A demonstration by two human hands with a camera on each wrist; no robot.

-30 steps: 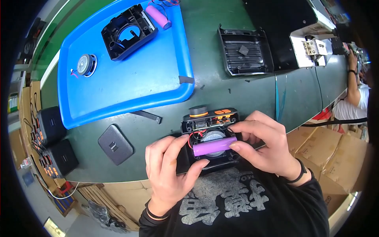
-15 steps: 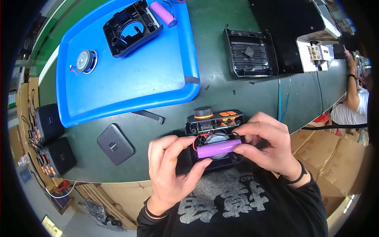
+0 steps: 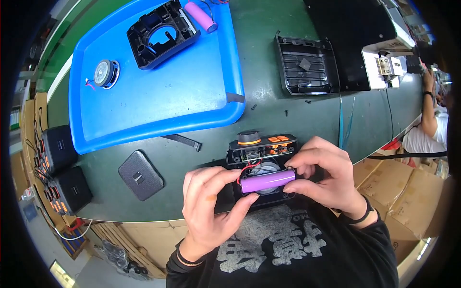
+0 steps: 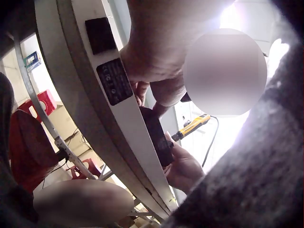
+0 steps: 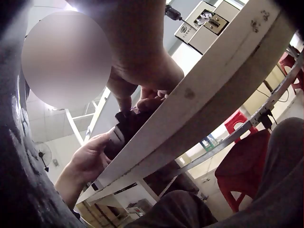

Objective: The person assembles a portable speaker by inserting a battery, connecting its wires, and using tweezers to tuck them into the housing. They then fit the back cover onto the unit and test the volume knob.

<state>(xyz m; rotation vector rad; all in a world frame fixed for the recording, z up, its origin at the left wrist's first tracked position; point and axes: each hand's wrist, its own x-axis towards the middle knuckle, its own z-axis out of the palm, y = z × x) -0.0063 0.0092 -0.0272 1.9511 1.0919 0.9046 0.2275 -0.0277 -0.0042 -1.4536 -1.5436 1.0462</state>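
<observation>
A purple cylindrical cell lies across the open black housing, over a round speaker. Red and black wires run beside it. My right hand pinches the cell's right end between thumb and fingers. At the left, my left hand grips the housing's side, its thumb and index fingertip near the cell's left end. On the housing's far side sit a knob and orange buttons. In the right wrist view the housing shows dark between both hands; what the fingers do there is partly hidden.
A blue tray holds a black frame, another speaker and a second purple cell. Around it are a black cover, a textured panel, a black strip, small screws and assembled black units. A person works at far right.
In the head view, the cell and both hands have shifted slightly right, as have the housing and tray contents. My right fingers remain at the cell's right end.
</observation>
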